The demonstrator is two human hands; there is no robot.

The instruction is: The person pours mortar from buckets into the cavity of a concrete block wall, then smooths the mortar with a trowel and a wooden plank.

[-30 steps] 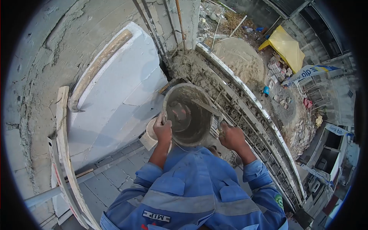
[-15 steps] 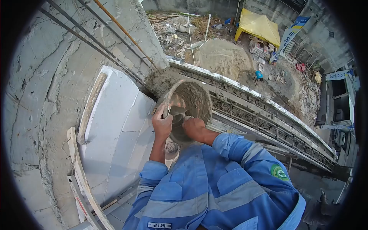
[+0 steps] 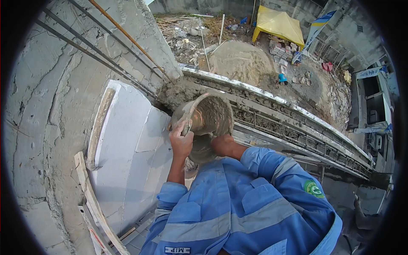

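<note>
A bucket smeared with grey mortar is tilted in front of my chest, its open mouth facing me. My left hand is closed on the left side of its rim. My right hand is closed at the lower right of the bucket's mouth, around a handle that is mostly hidden; a trowel seems to belong to it, its blade hard to make out inside the bucket. Wet mortar lies heaped just beyond the bucket, at the foot of the rebar.
A long formwork trench with steel bars runs to the right. White panels and a wooden plank stand at the left. Far below are a yellow canopy, a sand pile and a person in blue.
My right hand has moved slightly right and down. The trowel blade, visible earlier near the rim, is now mostly hidden. The view has shifted slightly.
</note>
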